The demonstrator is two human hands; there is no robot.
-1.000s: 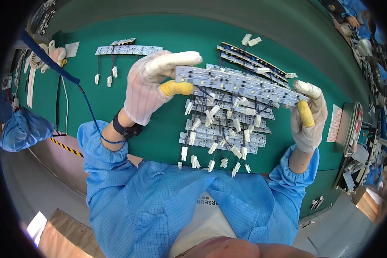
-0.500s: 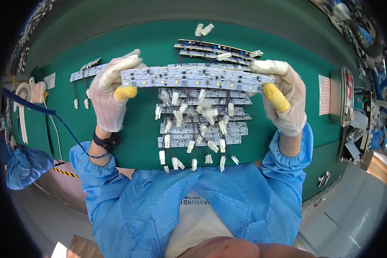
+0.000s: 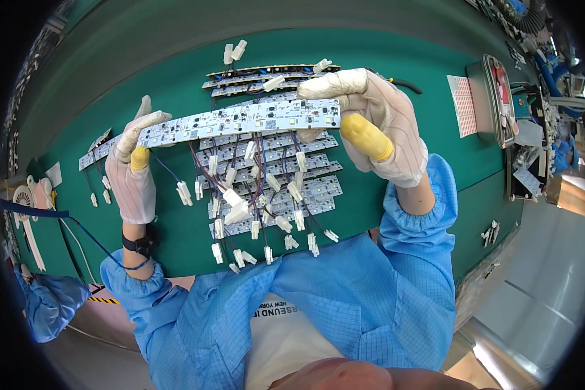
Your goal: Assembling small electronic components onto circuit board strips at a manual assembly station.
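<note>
A long, narrow white LED circuit board (image 3: 240,121) is held up by its two ends above the bench. Its near face shows small yellowish LEDs and black parts. My left hand (image 3: 134,170), gloved with a yellow thumb cover, pinches the left end. At the right end, my right hand (image 3: 382,130) grips between its yellow-covered thumb and fingers. The right end is higher than the left. Wires with white plugs hang below the board; a larger white connector (image 3: 236,206) is among them. Beneath it lie rows of similar boards (image 3: 322,188), partly hidden by the held one.
More boards (image 3: 273,70) with white plugs lie at the far side of the green bench mat (image 3: 377,227). A few boards (image 3: 94,156) lie left. A sheet of pink labels (image 3: 463,107) and a metal box (image 3: 494,97) stand right. A blue cord (image 3: 32,209) trails at left.
The view has turned, so the bench appears tilted. The held board now slopes up toward the right, and both hands still hold its ends. More of its hanging wires and plugs show.
</note>
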